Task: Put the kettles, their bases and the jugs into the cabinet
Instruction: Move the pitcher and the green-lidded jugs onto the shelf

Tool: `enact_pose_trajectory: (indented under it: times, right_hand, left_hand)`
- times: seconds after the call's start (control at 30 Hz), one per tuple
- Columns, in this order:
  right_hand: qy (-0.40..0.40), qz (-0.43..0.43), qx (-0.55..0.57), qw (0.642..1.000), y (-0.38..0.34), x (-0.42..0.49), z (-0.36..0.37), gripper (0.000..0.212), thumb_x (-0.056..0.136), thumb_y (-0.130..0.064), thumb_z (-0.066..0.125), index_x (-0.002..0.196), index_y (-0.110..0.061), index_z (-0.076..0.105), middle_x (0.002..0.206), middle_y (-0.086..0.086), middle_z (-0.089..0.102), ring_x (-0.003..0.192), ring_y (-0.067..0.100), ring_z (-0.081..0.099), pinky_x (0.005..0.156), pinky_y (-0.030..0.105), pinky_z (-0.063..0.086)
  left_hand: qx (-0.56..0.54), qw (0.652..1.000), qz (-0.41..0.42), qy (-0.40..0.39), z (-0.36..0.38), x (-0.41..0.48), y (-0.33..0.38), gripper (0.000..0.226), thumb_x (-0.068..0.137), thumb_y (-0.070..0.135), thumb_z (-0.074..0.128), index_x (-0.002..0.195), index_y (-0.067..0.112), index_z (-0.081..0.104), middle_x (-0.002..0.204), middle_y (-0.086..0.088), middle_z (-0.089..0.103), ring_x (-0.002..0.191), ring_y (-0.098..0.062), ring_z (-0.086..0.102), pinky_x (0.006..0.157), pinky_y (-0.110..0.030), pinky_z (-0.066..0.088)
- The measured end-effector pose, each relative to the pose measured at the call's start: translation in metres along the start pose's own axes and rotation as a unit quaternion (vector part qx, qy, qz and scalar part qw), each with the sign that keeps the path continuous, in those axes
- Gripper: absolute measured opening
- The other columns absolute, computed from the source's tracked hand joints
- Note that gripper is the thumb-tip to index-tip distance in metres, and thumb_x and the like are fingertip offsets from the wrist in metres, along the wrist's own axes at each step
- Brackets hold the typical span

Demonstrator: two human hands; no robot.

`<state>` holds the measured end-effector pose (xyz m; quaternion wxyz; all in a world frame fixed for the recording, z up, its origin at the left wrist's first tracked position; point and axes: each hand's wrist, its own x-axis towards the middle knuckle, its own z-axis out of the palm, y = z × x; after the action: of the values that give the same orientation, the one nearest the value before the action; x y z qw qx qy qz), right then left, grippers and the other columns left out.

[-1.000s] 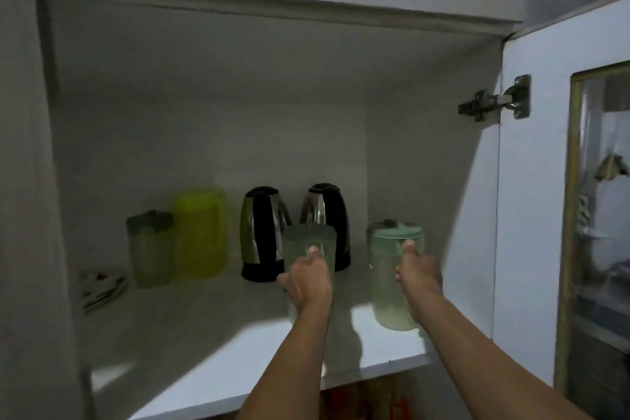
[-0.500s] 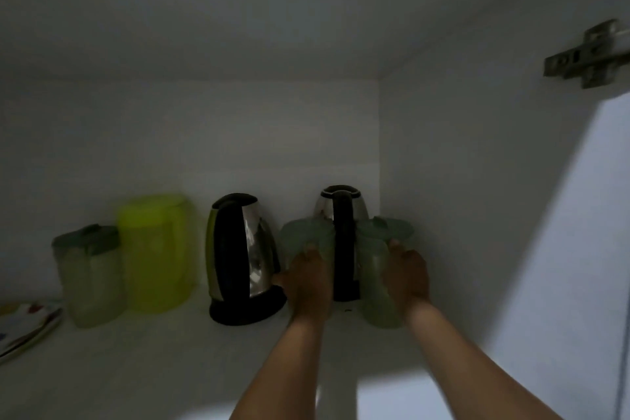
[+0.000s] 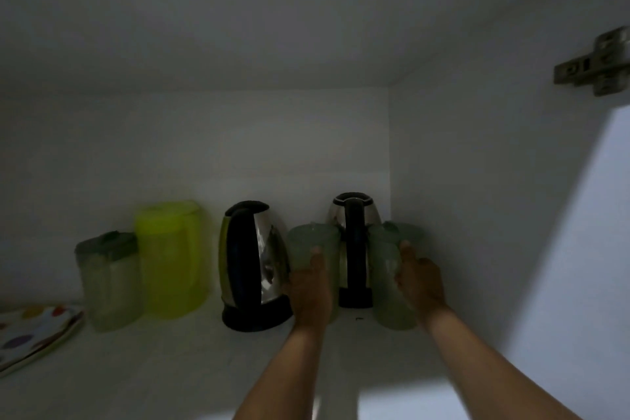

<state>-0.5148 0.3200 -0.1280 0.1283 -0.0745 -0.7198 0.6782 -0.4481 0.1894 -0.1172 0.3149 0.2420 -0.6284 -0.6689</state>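
Status: left pale-green translucent plastic jug (image 3: pixel 308 244) and right pale-green translucent plastic jug (image 3: pixel 388 293) stand deep on white cabinet shelf (image 3: pixel 170 368), flanking steel-and-black kettle (image 3: pixel 354 249). The left grip (image 3: pixel 310 283) holds the first, the right grip (image 3: pixel 421 280) the second. Probably light, thin-walled, slick: grasp mid-body, squeeze gently.

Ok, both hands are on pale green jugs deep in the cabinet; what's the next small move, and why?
Probably release both jugs and draw the hands back. The left hand grips one pale jug between the left kettle and right kettle; the right hand grips the other jug beside the right wall. The right one seems set on the shelf.
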Motion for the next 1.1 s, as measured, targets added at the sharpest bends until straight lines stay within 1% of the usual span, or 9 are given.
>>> enact_pose_trajectory:
  times: [0.03, 0.1, 0.2, 0.3, 0.43, 0.6, 0.8, 1.03, 1.1]
  right_hand:
    - [-0.013, 0.013, 0.000, 1.000, 0.001, -0.001, -0.004, 0.070, 0.097, -0.058, 0.044, 0.102, 0.006, 0.072, 0.109, 0.030, 0.071, 0.102, 0.041, 0.067, 0.080, 0.037, 0.047]
    - [-0.016, 0.030, 0.001, 0.999, 0.003, -0.006, -0.009, 0.076, 0.093, -0.065, 0.045, 0.111, 0.004, 0.069, 0.116, 0.028, 0.068, 0.107, 0.040, 0.065, 0.083, 0.036, 0.046]
    - [0.002, 0.053, 0.007, 0.999, 0.006, -0.020, -0.013, 0.095, 0.082, -0.078, 0.045, 0.126, 0.006, 0.056, 0.130, 0.032, 0.060, 0.117, 0.043, 0.060, 0.096, 0.044, 0.048]
    - [0.041, 0.087, -0.032, 0.995, 0.004, -0.052, -0.026, 0.082, 0.094, -0.059, 0.050, 0.140, 0.009, 0.039, 0.142, 0.035, 0.047, 0.129, 0.047, 0.050, 0.102, 0.047, 0.041]
    - [0.027, 0.089, -0.056, 0.994, 0.002, -0.103, -0.044, 0.075, 0.096, -0.049, 0.053, 0.138, 0.012, 0.043, 0.143, 0.031, 0.050, 0.129, 0.046, 0.051, 0.102, 0.047, 0.041]
    - [-0.062, 0.029, -0.062, 0.996, -0.025, -0.213, -0.056, 0.070, 0.098, -0.054, 0.044, 0.139, 0.004, 0.045, 0.139, 0.024, 0.055, 0.123, 0.042, 0.055, 0.090, 0.041, 0.041]
    - [-0.208, -0.007, -0.080, 0.975, -0.022, -0.423, -0.036, 0.073, 0.096, -0.059, 0.038, 0.140, 0.000, 0.045, 0.141, 0.023, 0.054, 0.123, 0.044, 0.055, 0.103, 0.054, 0.046]
    - [-0.466, -0.019, -0.092, 0.880, -0.029, -0.698, 0.018, 0.093, 0.080, -0.073, 0.039, 0.141, -0.003, 0.048, 0.139, 0.024, 0.057, 0.121, 0.046, 0.059, 0.105, 0.055, 0.047]
    - [-0.522, -0.043, -0.087, 0.847, -0.039, -0.774, 0.019, 0.082, 0.089, -0.065, 0.040, 0.141, -0.002, 0.048, 0.139, 0.024, 0.057, 0.123, 0.046, 0.057, 0.105, 0.055, 0.046]
  left_hand:
    - [0.014, 0.999, 0.037, 0.032, -0.001, -0.001, -0.004, 0.046, 0.098, 0.031, 0.053, 0.134, 0.002, 0.055, 0.125, -0.022, 0.060, 0.115, -0.037, 0.060, 0.096, -0.037, 0.046]
    - [0.096, 0.992, 0.080, 0.014, -0.009, -0.004, -0.002, 0.037, 0.100, 0.017, 0.040, 0.128, 0.008, 0.061, 0.099, -0.024, 0.069, 0.089, -0.035, 0.070, 0.074, -0.035, 0.055]
    - [0.100, 0.995, 0.020, 0.000, -0.030, -0.013, -0.011, 0.042, 0.104, 0.026, 0.035, 0.132, 0.001, 0.053, 0.122, -0.024, 0.062, 0.114, -0.038, 0.060, 0.092, -0.039, 0.049]
    - [0.109, 0.994, -0.011, -0.005, -0.062, -0.040, -0.010, 0.050, 0.100, 0.039, 0.044, 0.120, -0.003, 0.061, 0.123, -0.023, 0.063, 0.116, -0.038, 0.058, 0.093, -0.037, 0.047]
    - [0.143, 0.989, 0.027, 0.022, -0.102, -0.079, 0.003, 0.052, 0.100, 0.042, 0.040, 0.125, -0.002, 0.055, 0.127, -0.024, 0.059, 0.117, -0.040, 0.056, 0.090, -0.036, 0.044]
    - [0.192, 0.977, 0.068, 0.060, -0.183, -0.146, 0.029, 0.048, 0.101, 0.041, 0.038, 0.115, 0.000, 0.057, 0.121, -0.018, 0.061, 0.111, -0.037, 0.058, 0.087, -0.034, 0.042]
    - [0.247, 0.952, 0.079, 0.161, -0.370, -0.269, 0.038, 0.046, 0.100, 0.041, 0.041, 0.115, 0.001, 0.057, 0.125, -0.023, 0.059, 0.117, -0.038, 0.054, 0.094, -0.038, 0.041]
    - [0.293, 0.881, -0.006, 0.371, -0.646, -0.415, 0.058, 0.053, 0.100, 0.043, 0.039, 0.129, 0.000, 0.052, 0.133, -0.022, 0.056, 0.122, -0.039, 0.053, 0.098, -0.040, 0.043]
    - [0.286, 0.858, -0.029, 0.425, -0.708, -0.458, 0.060, 0.053, 0.099, 0.043, 0.039, 0.127, 0.000, 0.053, 0.131, -0.022, 0.058, 0.119, -0.039, 0.055, 0.096, -0.041, 0.044]
